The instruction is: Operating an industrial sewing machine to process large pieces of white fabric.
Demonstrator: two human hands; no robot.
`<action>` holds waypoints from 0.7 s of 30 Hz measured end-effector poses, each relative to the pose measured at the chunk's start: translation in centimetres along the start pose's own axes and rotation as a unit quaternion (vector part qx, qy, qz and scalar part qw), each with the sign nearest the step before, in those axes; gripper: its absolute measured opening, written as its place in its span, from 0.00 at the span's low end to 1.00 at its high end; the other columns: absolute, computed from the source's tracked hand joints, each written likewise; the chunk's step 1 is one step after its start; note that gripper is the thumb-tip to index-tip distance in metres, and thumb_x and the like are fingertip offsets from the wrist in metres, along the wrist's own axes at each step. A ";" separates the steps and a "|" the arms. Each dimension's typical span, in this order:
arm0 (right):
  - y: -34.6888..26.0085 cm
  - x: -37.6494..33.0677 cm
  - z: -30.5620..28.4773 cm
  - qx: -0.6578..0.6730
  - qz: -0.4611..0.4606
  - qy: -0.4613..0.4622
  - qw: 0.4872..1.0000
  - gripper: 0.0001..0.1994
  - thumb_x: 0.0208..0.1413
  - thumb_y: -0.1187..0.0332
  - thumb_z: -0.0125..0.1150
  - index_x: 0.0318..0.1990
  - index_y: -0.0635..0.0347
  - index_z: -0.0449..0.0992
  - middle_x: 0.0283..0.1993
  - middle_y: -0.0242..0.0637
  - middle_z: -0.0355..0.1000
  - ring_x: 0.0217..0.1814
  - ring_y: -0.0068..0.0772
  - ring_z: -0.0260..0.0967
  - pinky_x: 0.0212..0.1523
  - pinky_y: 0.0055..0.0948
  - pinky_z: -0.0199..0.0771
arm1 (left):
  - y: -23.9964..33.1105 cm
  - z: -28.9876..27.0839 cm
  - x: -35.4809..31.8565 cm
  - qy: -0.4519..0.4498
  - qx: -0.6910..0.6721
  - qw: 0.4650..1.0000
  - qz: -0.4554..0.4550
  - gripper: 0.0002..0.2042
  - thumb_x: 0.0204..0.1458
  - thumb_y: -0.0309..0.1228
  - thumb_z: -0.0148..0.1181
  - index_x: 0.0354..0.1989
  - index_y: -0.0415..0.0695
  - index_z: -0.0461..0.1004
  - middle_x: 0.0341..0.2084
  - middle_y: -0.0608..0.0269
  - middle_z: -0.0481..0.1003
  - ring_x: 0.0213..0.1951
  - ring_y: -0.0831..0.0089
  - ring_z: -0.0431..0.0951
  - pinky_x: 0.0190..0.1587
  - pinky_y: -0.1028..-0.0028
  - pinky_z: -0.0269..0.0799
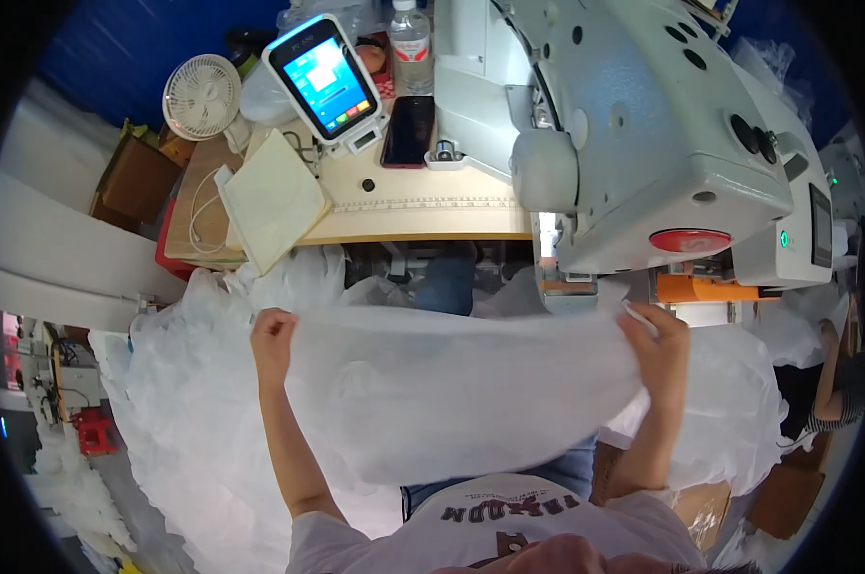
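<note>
A thin, see-through white fabric (451,383) stretches between my two hands, its upper edge pulled nearly straight. At its left end, my left hand (275,337) is closed on the edge, fingers pinched together. My right hand (658,340) grips the other end, just below the sewing head of a large white sewing machine (643,143). The middle of the cloth sags toward my lap. Beside the right hand, the machine's needle and presser area (566,277) stands above a small metal plate, apart from the fingers.
Heaped white fabric (193,383) lies at the left, with more (729,411) at the right. On the wooden table (423,222) are a control screen (322,77), a phone (408,132), a bottle (411,48), a fan (203,96) and a pale square pad (274,196). Another person's arm (827,373) shows far right.
</note>
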State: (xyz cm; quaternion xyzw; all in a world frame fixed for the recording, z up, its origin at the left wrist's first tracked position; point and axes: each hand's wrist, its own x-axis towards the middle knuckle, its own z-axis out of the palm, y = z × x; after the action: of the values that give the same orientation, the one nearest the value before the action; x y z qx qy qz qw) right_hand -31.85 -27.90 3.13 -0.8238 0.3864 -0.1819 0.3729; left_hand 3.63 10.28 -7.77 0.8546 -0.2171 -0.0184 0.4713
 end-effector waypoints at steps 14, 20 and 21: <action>-0.4 0.5 -0.1 -0.076 -0.127 0.276 0.950 0.05 0.52 0.72 0.59 0.30 0.64 0.71 0.25 0.42 0.71 0.25 0.30 0.67 0.26 0.23 0.65 | 7.7 0.8 -0.8 0.074 0.247 0.939 0.229 0.11 0.51 0.27 0.57 0.19 0.40 0.67 0.13 0.61 0.62 0.19 0.66 0.65 0.23 0.70 0.59; -0.4 2.3 0.0 -0.203 -0.097 0.201 0.953 0.06 0.54 0.70 0.56 0.35 0.63 0.72 0.26 0.46 0.71 0.23 0.44 0.65 0.27 0.32 0.66 | 9.1 1.3 -1.9 0.139 0.362 0.887 0.251 0.15 0.53 0.28 0.54 0.16 0.38 0.59 0.13 0.61 0.60 0.17 0.71 0.56 0.23 0.71 0.53; 0.0 2.0 -0.5 -0.215 -0.052 0.216 0.951 0.07 0.55 0.68 0.55 0.36 0.63 0.72 0.26 0.48 0.70 0.23 0.47 0.64 0.29 0.35 0.66 | 10.4 1.6 -1.8 0.141 0.359 0.888 0.249 0.15 0.53 0.28 0.54 0.16 0.38 0.59 0.13 0.61 0.60 0.17 0.71 0.56 0.23 0.71 0.53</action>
State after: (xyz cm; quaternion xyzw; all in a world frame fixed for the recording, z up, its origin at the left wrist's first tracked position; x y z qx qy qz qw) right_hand -30.94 -29.70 3.48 -0.8444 0.4441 -0.2875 0.0843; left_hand -2.09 4.94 -0.53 0.8769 -0.3458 0.2995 0.1473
